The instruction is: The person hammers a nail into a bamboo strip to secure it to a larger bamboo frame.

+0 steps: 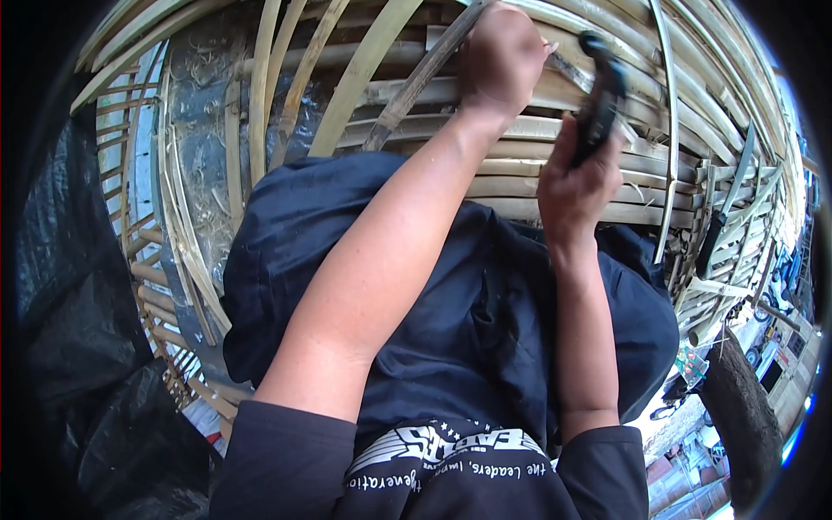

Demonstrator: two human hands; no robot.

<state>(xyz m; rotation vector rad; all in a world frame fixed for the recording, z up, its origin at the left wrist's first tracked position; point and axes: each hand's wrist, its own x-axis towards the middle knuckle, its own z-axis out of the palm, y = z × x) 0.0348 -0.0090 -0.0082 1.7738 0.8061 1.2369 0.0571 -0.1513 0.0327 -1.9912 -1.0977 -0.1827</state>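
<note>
My left hand (501,62) is closed in a fist over the bamboo slats (581,206), far ahead of me. Motion blurs its fingers, and what they pinch is hidden. A greyish bamboo strip (407,94) runs up to this hand from the lower left. To the right, my right hand (582,182) grips a black hammer-like tool (598,108), its far end raised above the slats near the left fist. The tool is smeared by motion, so its exact kind is unclear.
Several loose bamboo strips (299,82) slant across the far left. A long-bladed knife with a black handle (712,243) lies on the slats at right. One thin strip (671,130) stands between it and my right hand. Black plastic sheeting (78,286) hangs left; a tree trunk (741,416) is lower right.
</note>
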